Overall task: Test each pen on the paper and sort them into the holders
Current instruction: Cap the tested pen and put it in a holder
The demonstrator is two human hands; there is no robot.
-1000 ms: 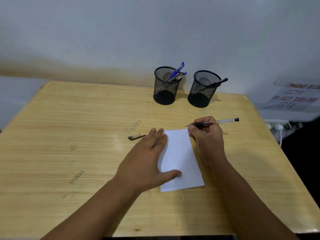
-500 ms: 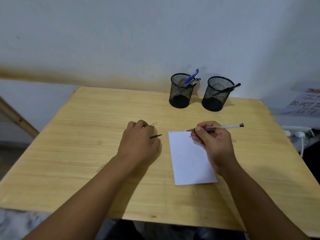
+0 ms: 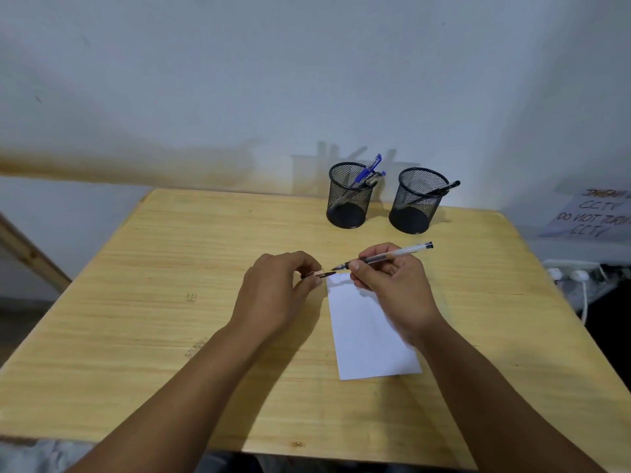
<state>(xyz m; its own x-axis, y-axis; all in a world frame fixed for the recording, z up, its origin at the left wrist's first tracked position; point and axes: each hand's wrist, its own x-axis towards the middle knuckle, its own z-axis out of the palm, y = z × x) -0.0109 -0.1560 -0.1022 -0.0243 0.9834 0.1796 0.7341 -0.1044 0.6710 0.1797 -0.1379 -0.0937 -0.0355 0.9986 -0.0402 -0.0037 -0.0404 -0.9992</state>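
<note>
My right hand [image 3: 392,288] grips a clear-barrelled pen [image 3: 392,256] with its tip pointing left, just above the top edge of the white paper [image 3: 368,336]. My left hand [image 3: 273,295] pinches the pen cap [image 3: 319,274] and holds it right in front of the tip, almost touching. A few small ink marks sit at the paper's top edge. Two black mesh holders stand at the back of the table. The left holder [image 3: 350,196] has blue pens in it. The right holder [image 3: 418,201] has a black pen.
The wooden table [image 3: 170,319] ends near the wall behind the holders. A white power strip with plugs [image 3: 573,274] lies off the table's right edge, under a handwritten CCTV sign [image 3: 594,213]. A wooden slat [image 3: 30,257] leans at far left.
My left hand left the paper, picked the cap up from the table and brought it to the pen tip. My right hand lifted the pen slightly off the paper.
</note>
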